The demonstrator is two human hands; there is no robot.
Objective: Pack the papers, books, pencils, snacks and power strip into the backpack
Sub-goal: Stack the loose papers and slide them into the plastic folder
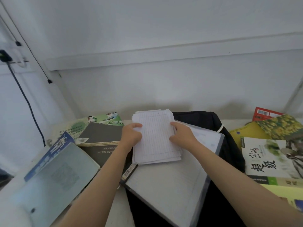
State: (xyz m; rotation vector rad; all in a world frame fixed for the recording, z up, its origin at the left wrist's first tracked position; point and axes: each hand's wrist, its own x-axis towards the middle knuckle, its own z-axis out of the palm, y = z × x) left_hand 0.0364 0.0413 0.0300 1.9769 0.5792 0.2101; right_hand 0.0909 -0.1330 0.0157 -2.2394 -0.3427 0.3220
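Observation:
A stack of lined white papers [155,138] lies on a clear plastic folder [172,182], which rests on the black backpack [229,145]. My left hand [132,134] grips the stack's left edge, thumb on top. At the right edge my right hand [182,135] holds the stack, fingers curled over it. Books lie on both sides: a pale blue one [54,177] and dark grey ones [101,133] at the left, a white one with black characters [270,158] and a yellow-flowered one [278,126] at the right.
A white wall rises just behind the table. A dark cable [26,99] hangs down the wall at the left. A red box [264,113] stands at the back right. A green-covered book [106,118] lies at the back left.

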